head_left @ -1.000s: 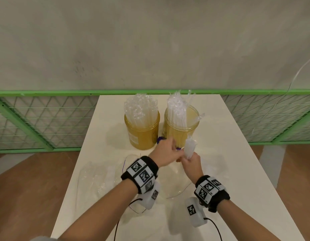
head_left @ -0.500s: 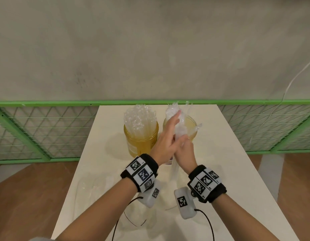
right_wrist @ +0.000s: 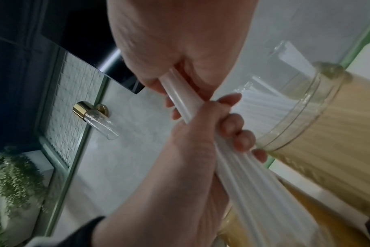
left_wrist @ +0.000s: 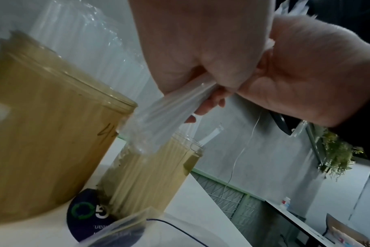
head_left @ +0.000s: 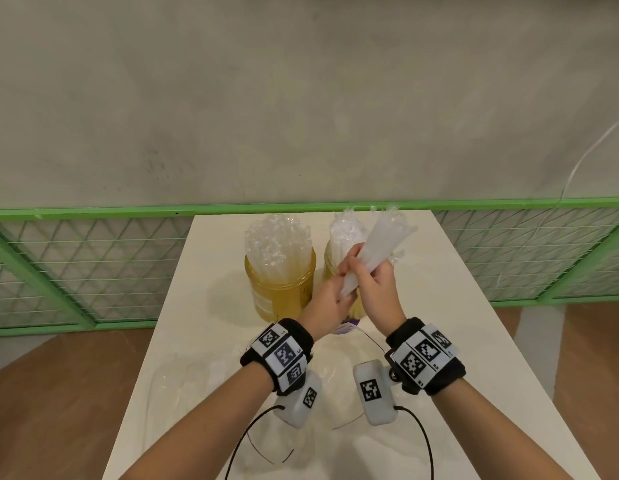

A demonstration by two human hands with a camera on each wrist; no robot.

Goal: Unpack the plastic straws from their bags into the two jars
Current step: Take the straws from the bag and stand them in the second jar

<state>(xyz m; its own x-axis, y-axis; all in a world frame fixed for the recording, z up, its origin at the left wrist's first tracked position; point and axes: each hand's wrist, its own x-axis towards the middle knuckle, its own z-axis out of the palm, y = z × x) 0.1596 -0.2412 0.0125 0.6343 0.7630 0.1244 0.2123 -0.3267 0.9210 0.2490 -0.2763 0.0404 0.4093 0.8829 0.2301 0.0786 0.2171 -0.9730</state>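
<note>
Two amber jars stand at the back of the white table (head_left: 439,323). The left jar (head_left: 279,285) is packed with clear straws. The right jar (head_left: 330,261) holds white straws and is partly hidden behind my hands. Both hands grip one bundle of white straws (head_left: 377,247), which tilts up and to the right over the right jar. My left hand (head_left: 336,292) wraps the bundle's lower end and my right hand (head_left: 367,271) grips it just above. The left wrist view shows the bundle's lower end (left_wrist: 169,117) sticking out below the fists, above the right jar (left_wrist: 154,175).
Empty clear bags (head_left: 197,375) lie on the table's near left. A purple label (head_left: 346,329) sits at the foot of the jars. A green mesh fence (head_left: 76,265) runs behind and beside the table. Wrist camera cables (head_left: 252,441) trail near the front edge.
Both hands raised the straw bundle from near the table top to above the right jar. It now leans to the upper right, with the left hand gripping its lower end.
</note>
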